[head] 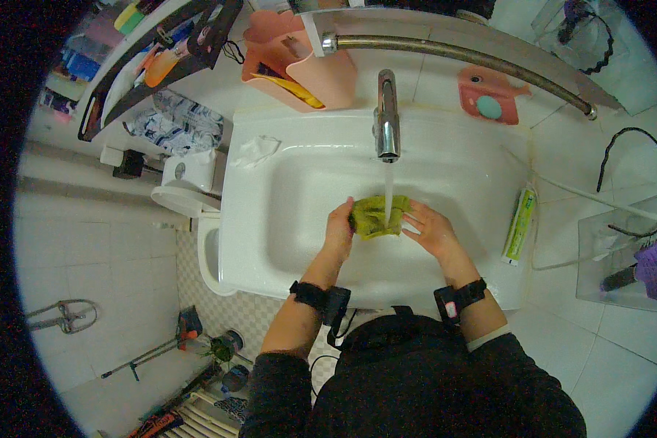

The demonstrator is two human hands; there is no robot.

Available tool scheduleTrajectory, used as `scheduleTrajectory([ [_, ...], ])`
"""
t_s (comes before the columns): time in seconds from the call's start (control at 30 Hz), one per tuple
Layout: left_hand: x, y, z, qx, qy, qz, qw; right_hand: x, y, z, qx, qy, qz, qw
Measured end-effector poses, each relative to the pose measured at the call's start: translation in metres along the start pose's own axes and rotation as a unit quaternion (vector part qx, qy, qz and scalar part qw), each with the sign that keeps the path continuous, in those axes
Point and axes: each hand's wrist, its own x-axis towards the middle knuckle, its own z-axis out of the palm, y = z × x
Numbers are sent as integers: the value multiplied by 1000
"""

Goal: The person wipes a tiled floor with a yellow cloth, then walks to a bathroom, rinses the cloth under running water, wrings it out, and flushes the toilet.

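Observation:
A wet olive-green cloth is spread over the basin of a white ceramic sink. My left hand grips its left end. At the cloth's right edge is my right hand, fingers spread and fingertips against or just beside the fabric; whether they pinch it cannot be made out. Water runs from the chrome faucet straight onto the cloth between my hands. Black straps with small devices are on both wrists.
A toothpaste tube lies on the sink's right rim, near a pale hose. Crumpled white tissue sits at the rim's back left. Behind stand a pink holder and a pink soap dish. A metal bar crosses above the faucet.

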Motion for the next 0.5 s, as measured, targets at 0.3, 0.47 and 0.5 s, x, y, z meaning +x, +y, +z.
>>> scheduleTrajectory([
  [0.3, -72, -30, 87, 481, -175, 399, 761, -37, 30, 31, 21, -146, -10, 989],
  [0.47, -63, -44, 83, 495, -141, 458, 725, -13, 48, 20, -9, -156, -104, 982],
  [0.5, -54, -45, 79, 505, -106, 465, 719, -2, 49, 22, 28, -130, -58, 989],
])
